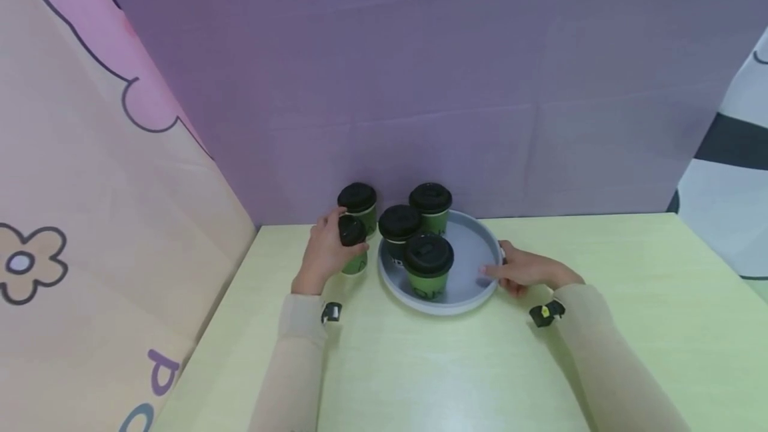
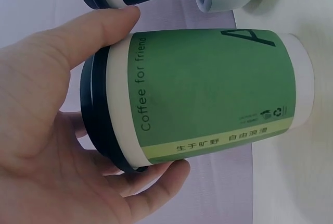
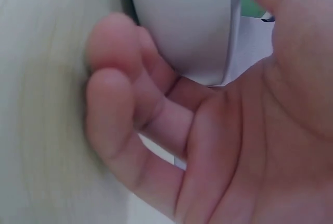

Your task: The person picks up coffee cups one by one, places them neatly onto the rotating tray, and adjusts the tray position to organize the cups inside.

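Note:
My left hand (image 1: 324,253) grips a green paper coffee cup (image 2: 213,86) by its black lid, thumb on one side and fingers on the other. This cup is upright, just left of a round grey tray (image 1: 471,249). My right hand (image 1: 525,269) holds the tray's right edge, with the thumb over the rim and the fingers curled low against its outside. Three lidded cups stand on the tray's left part: a green cup (image 1: 427,282) in front, a dark cup (image 1: 396,250) and another green cup (image 1: 435,222) behind.
One more lidded green cup (image 1: 369,219) stands behind my left hand, beside the tray. A purple backdrop (image 1: 444,85) rises along the far edge of the pale yellow table (image 1: 420,372). A printed sheet (image 1: 120,205) borders the left side.

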{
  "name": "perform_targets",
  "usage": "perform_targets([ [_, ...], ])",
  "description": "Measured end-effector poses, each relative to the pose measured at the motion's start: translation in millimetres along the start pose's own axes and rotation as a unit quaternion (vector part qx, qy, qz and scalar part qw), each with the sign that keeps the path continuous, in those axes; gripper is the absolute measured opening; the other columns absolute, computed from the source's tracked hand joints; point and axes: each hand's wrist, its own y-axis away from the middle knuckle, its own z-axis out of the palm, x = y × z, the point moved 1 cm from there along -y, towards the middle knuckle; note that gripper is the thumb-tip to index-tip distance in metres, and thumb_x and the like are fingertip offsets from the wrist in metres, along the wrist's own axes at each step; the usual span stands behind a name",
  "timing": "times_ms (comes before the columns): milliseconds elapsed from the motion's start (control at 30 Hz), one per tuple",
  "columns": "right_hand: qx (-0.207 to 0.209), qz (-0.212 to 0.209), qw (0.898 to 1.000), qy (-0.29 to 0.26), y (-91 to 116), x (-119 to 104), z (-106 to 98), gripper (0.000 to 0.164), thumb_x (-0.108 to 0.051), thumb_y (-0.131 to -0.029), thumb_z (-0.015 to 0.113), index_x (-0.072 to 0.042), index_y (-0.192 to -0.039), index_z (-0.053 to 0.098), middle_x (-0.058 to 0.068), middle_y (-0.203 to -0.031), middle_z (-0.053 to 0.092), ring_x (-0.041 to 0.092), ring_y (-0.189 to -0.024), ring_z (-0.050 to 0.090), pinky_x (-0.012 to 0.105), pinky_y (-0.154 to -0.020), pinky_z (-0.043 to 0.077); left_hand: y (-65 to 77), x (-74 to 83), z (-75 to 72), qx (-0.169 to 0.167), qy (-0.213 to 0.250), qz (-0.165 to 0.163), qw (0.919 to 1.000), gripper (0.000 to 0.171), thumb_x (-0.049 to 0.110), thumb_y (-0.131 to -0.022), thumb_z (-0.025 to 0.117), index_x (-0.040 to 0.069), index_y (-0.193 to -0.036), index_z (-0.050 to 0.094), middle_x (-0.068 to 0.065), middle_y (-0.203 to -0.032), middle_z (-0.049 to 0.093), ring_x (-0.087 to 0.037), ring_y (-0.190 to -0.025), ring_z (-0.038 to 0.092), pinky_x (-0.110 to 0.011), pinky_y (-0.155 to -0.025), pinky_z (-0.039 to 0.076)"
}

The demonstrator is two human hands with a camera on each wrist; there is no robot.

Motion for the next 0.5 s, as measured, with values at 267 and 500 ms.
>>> perform_targets([
  [267,0.098,0.001,0.995,0.018,0,0,-5,0.046,-0.04,-0.112,0.03,0.003,-0.122,0.047,0.013,-0.083,0.061,0.022,-0.065,0.063,0.036,-0.062,0.058,4.7,7.7,-9.5,0.001,-0.008,0.011,0.9999,0.09,0.043,-0.085,0.081,0.013,-0.157,0.036,-0.025,-0.153,0.041,-0.042,-0.139,0.045,-0.058,-0.112,0.043],
  [500,0.117,0.011,0.993,0.024,-1,-1,-6,0.04,-0.034,-0.113,0.029,-0.003,-0.1,0.05,0.009,-0.079,0.059,0.019,-0.062,0.063,0.034,-0.06,0.057,13.6,22.2,-24.5,0.01,-0.011,0.026,0.9996,0.089,0.047,-0.084,0.081,0.017,-0.157,0.039,-0.023,-0.148,0.043,-0.04,-0.133,0.05,-0.058,-0.108,0.047],
])
